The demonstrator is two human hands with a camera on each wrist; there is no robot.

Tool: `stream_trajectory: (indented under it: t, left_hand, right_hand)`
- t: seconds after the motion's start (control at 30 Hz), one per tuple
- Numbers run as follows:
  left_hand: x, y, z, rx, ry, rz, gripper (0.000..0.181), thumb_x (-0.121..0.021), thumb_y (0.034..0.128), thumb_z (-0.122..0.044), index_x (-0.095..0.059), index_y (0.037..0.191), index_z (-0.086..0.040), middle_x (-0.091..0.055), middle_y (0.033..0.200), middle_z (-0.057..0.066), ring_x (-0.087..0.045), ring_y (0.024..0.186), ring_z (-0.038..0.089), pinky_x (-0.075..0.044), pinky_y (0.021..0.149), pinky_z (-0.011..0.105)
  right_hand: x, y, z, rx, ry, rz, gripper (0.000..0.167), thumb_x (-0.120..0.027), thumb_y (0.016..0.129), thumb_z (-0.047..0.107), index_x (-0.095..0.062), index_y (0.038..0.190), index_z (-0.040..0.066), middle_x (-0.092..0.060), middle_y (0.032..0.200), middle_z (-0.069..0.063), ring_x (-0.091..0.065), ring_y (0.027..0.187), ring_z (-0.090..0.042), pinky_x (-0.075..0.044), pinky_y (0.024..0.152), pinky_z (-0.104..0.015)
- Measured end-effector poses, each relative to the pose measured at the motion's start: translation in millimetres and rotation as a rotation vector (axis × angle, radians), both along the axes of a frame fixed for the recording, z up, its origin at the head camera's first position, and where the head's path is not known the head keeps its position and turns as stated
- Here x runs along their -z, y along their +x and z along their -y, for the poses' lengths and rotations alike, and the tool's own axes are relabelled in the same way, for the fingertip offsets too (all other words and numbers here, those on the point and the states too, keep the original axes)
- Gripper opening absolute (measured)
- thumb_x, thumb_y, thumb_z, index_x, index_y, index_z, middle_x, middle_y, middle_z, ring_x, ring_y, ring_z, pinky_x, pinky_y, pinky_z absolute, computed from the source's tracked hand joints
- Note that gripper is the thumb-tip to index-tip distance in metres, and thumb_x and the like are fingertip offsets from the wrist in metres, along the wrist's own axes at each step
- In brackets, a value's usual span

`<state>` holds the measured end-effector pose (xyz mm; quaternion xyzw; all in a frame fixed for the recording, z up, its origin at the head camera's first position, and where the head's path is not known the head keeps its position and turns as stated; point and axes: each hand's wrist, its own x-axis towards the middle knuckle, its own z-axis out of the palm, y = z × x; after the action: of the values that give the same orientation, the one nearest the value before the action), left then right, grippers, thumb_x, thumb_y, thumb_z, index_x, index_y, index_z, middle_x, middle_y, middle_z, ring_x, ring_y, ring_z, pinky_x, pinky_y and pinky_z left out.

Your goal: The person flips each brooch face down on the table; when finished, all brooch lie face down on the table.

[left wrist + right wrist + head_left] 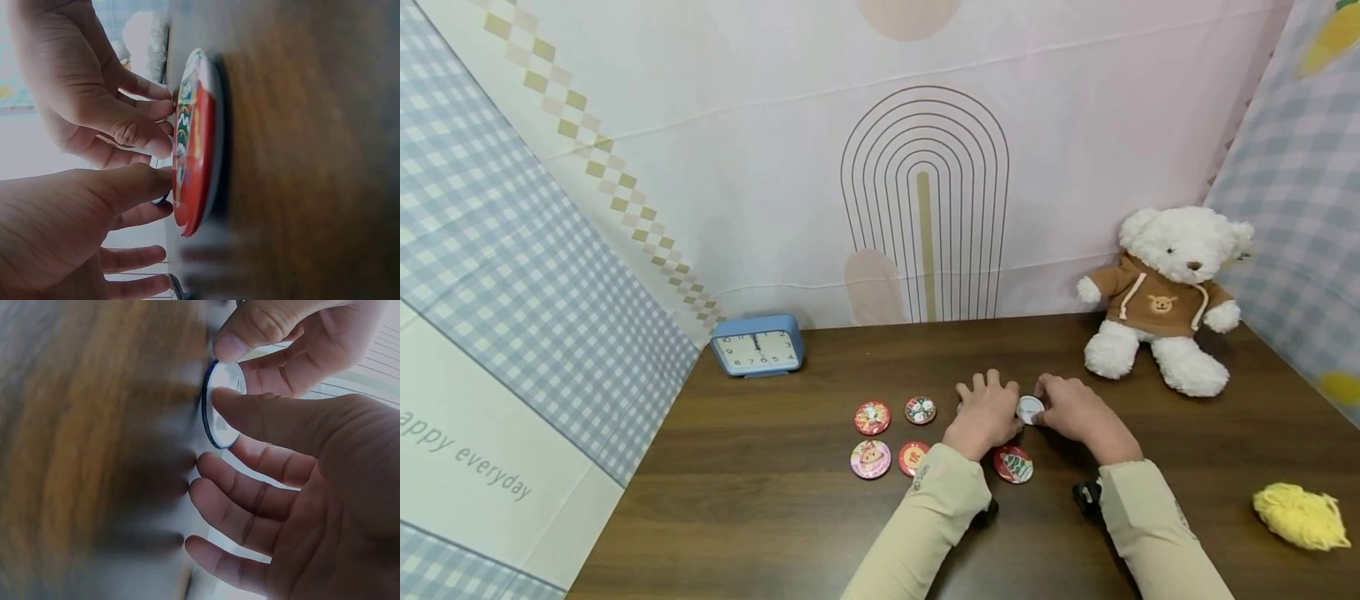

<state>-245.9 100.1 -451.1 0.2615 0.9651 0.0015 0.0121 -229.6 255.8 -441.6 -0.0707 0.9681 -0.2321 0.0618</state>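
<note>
Probably partway along, the left hand (987,417) and right hand (1075,407) pinch the white-backed badge (1030,409), not yet picture-up, just beyond the tree badge (1013,465), left of which four badges (870,459) lie picture-up, others perhaps hidden.

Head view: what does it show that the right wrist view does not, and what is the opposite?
Only the head view: the blue rectangular clock, the white plush bear in a brown hoodie and the fluffy yellow yarn bundle.

Only the right wrist view: the thin dark blue edge of the round white badge.

Both: this badge, the left hand, the right hand and the brown wooden table.
</note>
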Motion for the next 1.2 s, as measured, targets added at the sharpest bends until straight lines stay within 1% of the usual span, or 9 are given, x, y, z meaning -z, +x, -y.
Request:
stream_trajectory:
  t: [0.23,0.4,0.6,0.77,0.9,1.07,1.2]
  left_hand:
    - [-2.1,1.6,-0.1,0.008,-0.018,0.030,0.037,-0.067,0.0954,-0.048,-0.063,0.125,-0.026,-0.051,0.126,0.003,-0.047,0.117,0.025,-0.038,0.098,0.052]
    - [-1.0,0.7,0.3,0.017,-0.033,0.052,0.038,-0.066,0.0958,-0.048,-0.064,0.126,-0.026,-0.052,0.127,0.003,-0.047,0.118,0.025,-0.038,0.098,0.051]
    - [-3.2,-1.2,2.8,0.023,-0.022,0.062,0.037,-0.066,0.0960,-0.047,-0.065,0.125,-0.024,-0.054,0.127,0.004,-0.049,0.117,0.026,-0.039,0.097,0.053]
    - [-1.9,-1.5,6.1,0.009,-0.007,0.075,0.038,-0.066,0.0960,-0.047,-0.065,0.125,-0.023,-0.055,0.126,0.004,-0.049,0.116,0.027,-0.038,0.098,0.054]
    - [-2.0,-1.2,10.2,-0.001,-0.005,0.087,0.041,-0.066,0.0964,-0.047,-0.063,0.130,-0.024,-0.055,0.128,0.004,-0.049,0.120,0.027,-0.037,0.100,0.055]
    - [-3.7,-3.0,15.7,-0.009,-0.008,0.097,0.044,-0.064,0.0972,-0.047,-0.060,0.133,-0.023,-0.054,0.131,0.005,-0.048,0.123,0.029,-0.036,0.102,0.056]
    - [-5.1,-5.4,18.6,-0.008,0.011,0.108,0.044,-0.064,0.0979,-0.046,-0.059,0.134,-0.021,-0.054,0.133,0.007,-0.048,0.125,0.031,-0.035,0.102,0.057]
  right_hand:
    - [1.5,-0.4,0.0,0.015,0.021,0.011,0.025,-0.075,0.087,0.010,-0.064,0.103,-0.005,-0.063,0.087,-0.013,-0.060,0.078,-0.030,-0.049,0.071,-0.051]
    - [1.3,0.6,0.4,0.006,0.023,0.012,0.021,-0.074,0.087,0.009,-0.066,0.102,-0.004,-0.065,0.089,-0.013,-0.061,0.078,-0.029,-0.049,0.072,-0.051]
    - [0.4,0.9,1.3,-0.011,0.022,-0.002,0.019,-0.074,0.087,0.007,-0.067,0.100,-0.005,-0.066,0.089,-0.014,-0.060,0.077,-0.027,-0.049,0.071,-0.049]
    - [0.5,1.5,3.4,-0.018,0.026,-0.023,0.017,-0.073,0.088,0.009,-0.066,0.098,-0.003,-0.064,0.086,-0.011,-0.059,0.077,-0.027,-0.048,0.071,-0.051]
    - [-0.9,2.2,3.8,-0.007,0.035,-0.040,0.019,-0.073,0.089,0.011,-0.066,0.101,-0.003,-0.063,0.084,-0.009,-0.060,0.079,-0.028,-0.046,0.072,-0.055]
    - [-4.2,0.8,5.7,-0.003,0.053,-0.039,0.023,-0.073,0.090,0.013,-0.067,0.106,-0.002,-0.064,0.090,-0.011,-0.061,0.084,-0.030,-0.044,0.075,-0.057]
    - [-7.9,-0.8,8.6,-0.014,0.064,-0.060,0.023,-0.073,0.091,0.015,-0.067,0.107,-0.001,-0.066,0.095,-0.013,-0.062,0.089,-0.034,-0.043,0.077,-0.059]
